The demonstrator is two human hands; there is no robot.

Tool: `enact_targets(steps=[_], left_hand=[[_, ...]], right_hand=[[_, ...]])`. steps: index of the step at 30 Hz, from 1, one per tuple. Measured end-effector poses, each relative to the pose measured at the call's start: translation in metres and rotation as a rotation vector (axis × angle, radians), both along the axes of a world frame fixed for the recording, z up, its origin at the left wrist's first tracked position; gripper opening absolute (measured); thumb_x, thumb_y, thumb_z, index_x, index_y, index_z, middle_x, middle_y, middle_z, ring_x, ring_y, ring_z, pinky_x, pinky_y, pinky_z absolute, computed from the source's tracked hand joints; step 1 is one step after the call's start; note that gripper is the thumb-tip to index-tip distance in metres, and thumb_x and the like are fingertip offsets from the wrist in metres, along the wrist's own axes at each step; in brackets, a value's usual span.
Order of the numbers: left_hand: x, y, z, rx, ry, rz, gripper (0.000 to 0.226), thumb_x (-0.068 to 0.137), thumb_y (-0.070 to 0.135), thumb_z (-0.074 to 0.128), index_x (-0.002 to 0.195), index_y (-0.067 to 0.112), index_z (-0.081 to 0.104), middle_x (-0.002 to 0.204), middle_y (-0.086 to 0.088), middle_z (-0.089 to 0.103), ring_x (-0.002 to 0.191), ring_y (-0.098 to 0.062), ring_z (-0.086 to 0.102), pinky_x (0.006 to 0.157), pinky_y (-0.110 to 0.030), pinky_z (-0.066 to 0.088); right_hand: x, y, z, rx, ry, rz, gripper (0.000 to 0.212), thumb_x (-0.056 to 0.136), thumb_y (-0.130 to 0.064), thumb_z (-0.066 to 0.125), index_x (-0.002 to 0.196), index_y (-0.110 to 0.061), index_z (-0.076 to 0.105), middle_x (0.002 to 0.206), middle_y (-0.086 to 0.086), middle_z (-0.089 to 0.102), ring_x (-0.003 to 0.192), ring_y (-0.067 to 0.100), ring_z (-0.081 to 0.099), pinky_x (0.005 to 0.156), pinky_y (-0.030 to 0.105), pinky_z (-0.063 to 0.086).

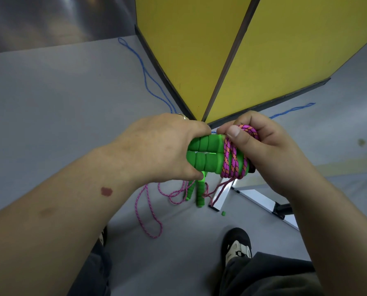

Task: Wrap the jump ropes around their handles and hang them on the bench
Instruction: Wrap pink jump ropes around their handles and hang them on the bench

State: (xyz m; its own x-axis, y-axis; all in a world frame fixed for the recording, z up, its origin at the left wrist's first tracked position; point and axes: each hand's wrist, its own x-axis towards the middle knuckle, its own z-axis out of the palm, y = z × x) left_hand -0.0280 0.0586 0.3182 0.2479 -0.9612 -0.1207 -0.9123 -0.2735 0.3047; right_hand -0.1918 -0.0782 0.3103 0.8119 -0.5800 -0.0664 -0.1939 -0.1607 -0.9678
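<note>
My left hand (157, 148) grips two green foam handles (206, 154) held side by side. A pink-and-orange rope (231, 159) is wound in several turns around their right end. My right hand (261, 150) holds that wound end, its thumb pressing on the coils. A loose strand hangs down from the coils toward the floor. Below, a second jump rope lies on the floor: green handles (197, 193) with pink rope (148, 212) in loose loops. A blue rope (148, 77) trails on the floor behind the yellow bench (191, 60).
The yellow bench panels with dark edges stand right in front of me. A white metal frame (261, 199) lies on the grey floor to the right. A small green piece (223, 213) sits near it. My feet in dark shoes (238, 246) are below.
</note>
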Motion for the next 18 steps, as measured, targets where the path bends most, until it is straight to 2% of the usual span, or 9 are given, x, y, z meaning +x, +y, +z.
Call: enact_targets(steps=[1, 3, 5, 7, 10, 13, 16, 18], left_hand=[[0.000, 0.000, 0.001, 0.005, 0.008, -0.013, 0.056, 0.068, 0.069, 0.078, 0.115, 0.047, 0.055, 0.084, 0.016, 0.051, 0.084, -0.010, 0.054, 0.062, -0.030, 0.044], [-0.002, 0.000, 0.003, 0.023, 0.025, -0.043, 0.054, 0.069, 0.066, 0.079, 0.112, 0.047, 0.054, 0.085, 0.015, 0.051, 0.084, -0.010, 0.055, 0.062, -0.030, 0.044], [-0.003, 0.000, 0.005, 0.032, 0.039, -0.062, 0.050, 0.069, 0.065, 0.080, 0.107, 0.047, 0.053, 0.084, 0.014, 0.052, 0.082, -0.009, 0.055, 0.060, -0.029, 0.044], [-0.004, 0.001, 0.006, 0.033, 0.053, -0.072, 0.050, 0.068, 0.065, 0.081, 0.104, 0.046, 0.053, 0.084, 0.014, 0.052, 0.079, -0.005, 0.054, 0.060, -0.030, 0.044], [-0.005, 0.001, 0.006, 0.027, 0.070, -0.093, 0.052, 0.067, 0.066, 0.082, 0.106, 0.045, 0.055, 0.084, 0.014, 0.053, 0.079, -0.004, 0.053, 0.061, -0.030, 0.046], [-0.004, 0.001, 0.005, 0.008, 0.101, -0.105, 0.052, 0.064, 0.067, 0.082, 0.103, 0.047, 0.054, 0.085, 0.015, 0.054, 0.079, -0.003, 0.054, 0.063, -0.031, 0.048], [-0.004, 0.001, 0.007, -0.003, 0.184, -0.106, 0.050, 0.063, 0.065, 0.084, 0.099, 0.052, 0.052, 0.085, 0.020, 0.055, 0.081, 0.004, 0.053, 0.065, -0.028, 0.045], [-0.004, 0.002, 0.008, -0.024, 0.252, -0.090, 0.051, 0.063, 0.062, 0.087, 0.100, 0.050, 0.055, 0.086, 0.021, 0.059, 0.084, 0.004, 0.056, 0.068, -0.029, 0.048]], right_hand=[[-0.001, -0.002, 0.000, 0.031, -0.007, 0.011, 0.042, 0.087, -0.044, 0.072, 0.091, -0.004, 0.057, 0.104, 0.039, 0.058, 0.069, 0.029, 0.059, 0.056, 0.035, 0.051], [-0.003, -0.006, 0.000, 0.110, -0.007, 0.045, 0.051, 0.080, -0.048, 0.077, 0.088, -0.002, 0.057, 0.092, 0.035, 0.059, 0.072, 0.025, 0.058, 0.064, 0.036, 0.048], [-0.004, -0.010, -0.001, 0.194, 0.004, 0.059, 0.042, 0.072, -0.049, 0.082, 0.079, -0.012, 0.062, 0.077, 0.016, 0.064, 0.069, 0.024, 0.060, 0.067, 0.038, 0.047], [-0.004, -0.011, -0.002, 0.272, 0.009, 0.032, 0.029, 0.069, -0.042, 0.084, 0.071, -0.020, 0.065, 0.065, 0.001, 0.063, 0.057, 0.016, 0.059, 0.058, 0.029, 0.047], [-0.006, -0.012, -0.001, 0.352, 0.016, 0.007, 0.026, 0.073, -0.035, 0.083, 0.066, -0.019, 0.064, 0.060, 0.001, 0.059, 0.052, 0.016, 0.055, 0.057, 0.029, 0.042], [-0.005, -0.012, 0.000, 0.451, 0.025, 0.001, 0.031, 0.084, -0.030, 0.075, 0.058, -0.019, 0.063, 0.056, 0.001, 0.061, 0.050, 0.015, 0.060, 0.056, 0.026, 0.051], [-0.004, -0.012, 0.000, 0.603, -0.003, 0.003, 0.033, 0.082, -0.029, 0.062, 0.052, -0.017, 0.059, 0.052, 0.003, 0.062, 0.047, 0.015, 0.064, 0.053, 0.025, 0.055], [-0.004, -0.014, -0.003, 0.664, -0.019, 0.025, 0.032, 0.082, -0.031, 0.060, 0.055, -0.015, 0.062, 0.057, 0.006, 0.066, 0.052, 0.018, 0.068, 0.058, 0.029, 0.058]])
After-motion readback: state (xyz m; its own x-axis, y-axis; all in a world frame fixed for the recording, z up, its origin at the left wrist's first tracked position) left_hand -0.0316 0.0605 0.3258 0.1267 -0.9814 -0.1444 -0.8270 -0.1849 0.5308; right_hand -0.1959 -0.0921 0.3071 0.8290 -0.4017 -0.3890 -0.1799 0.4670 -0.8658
